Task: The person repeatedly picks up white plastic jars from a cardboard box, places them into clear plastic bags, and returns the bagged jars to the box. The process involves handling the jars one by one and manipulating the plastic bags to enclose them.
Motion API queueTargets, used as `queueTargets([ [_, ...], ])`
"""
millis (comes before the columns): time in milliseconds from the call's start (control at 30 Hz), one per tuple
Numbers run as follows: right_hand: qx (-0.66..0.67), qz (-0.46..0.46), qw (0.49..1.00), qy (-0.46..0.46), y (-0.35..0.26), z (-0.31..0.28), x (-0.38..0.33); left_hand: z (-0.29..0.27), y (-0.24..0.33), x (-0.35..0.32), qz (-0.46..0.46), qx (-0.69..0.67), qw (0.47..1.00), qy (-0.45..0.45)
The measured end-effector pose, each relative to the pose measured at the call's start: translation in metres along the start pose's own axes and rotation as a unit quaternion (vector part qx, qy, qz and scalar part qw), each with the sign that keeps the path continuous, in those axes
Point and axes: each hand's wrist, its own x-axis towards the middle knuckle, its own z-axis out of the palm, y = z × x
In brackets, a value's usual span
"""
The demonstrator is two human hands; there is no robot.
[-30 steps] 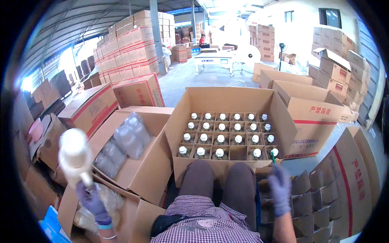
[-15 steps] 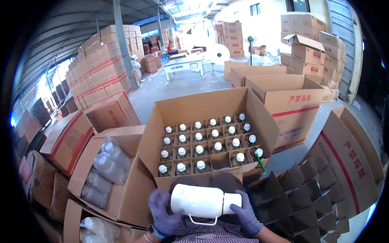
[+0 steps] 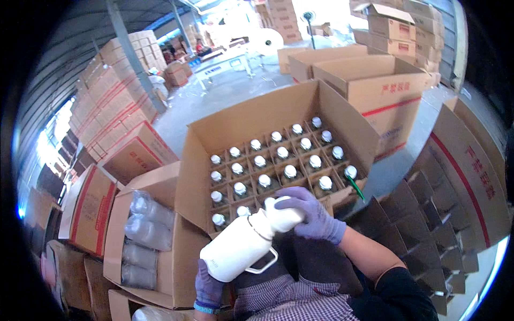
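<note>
Both hands' grip on white jug [image 3: 243,247]

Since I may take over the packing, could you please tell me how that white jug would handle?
The jug looks like stiff plastic, so probably not fragile. Both hands, left and right, carry it, hinting at some weight. Its rounded body might roll if laid down.

A white handled bottle [image 3: 247,245] lies tilted across the lap, its base low on the left and its cap end up to the right. The gloved left hand [image 3: 208,286] holds it from under the base; the gloved right hand [image 3: 311,215] wraps the cap end. Just beyond stands an open carton [image 3: 278,115] of divider cells filled with white-capped bottles [image 3: 265,181]. To the left, another open box [image 3: 174,267] holds clear wrapped bundles [image 3: 144,230].
</note>
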Motion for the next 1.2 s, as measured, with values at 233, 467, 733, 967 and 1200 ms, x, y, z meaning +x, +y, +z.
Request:
queueTargets([
  [233,-0.328,0.220,0.918,0.034,0.084,-0.018,-0.004,-0.023,0.012,0.020,0.156,-0.019,0.983,0.092],
  [467,-0.443,0.248,0.861,0.042,0.115,-0.008,-0.015,0.014,0.027,0.001,0.260,0.160,0.933,0.190],
  [733,0.337,0.470,0.795,-0.184,-0.018,0.027,-0.030,0.031,-0.001,-0.018,0.380,0.379,0.840,0.074],
  [967,-0.089,-0.188,0.971,-0.120,-0.066,-0.007,-0.016,0.045,0.003,-0.003,0.047,-0.053,0.988,0.140],
  [1200,0.334,0.542,0.761,-0.124,-0.055,0.003,-0.042,0.027,-0.026,-0.007,0.231,0.234,0.936,0.127],
])
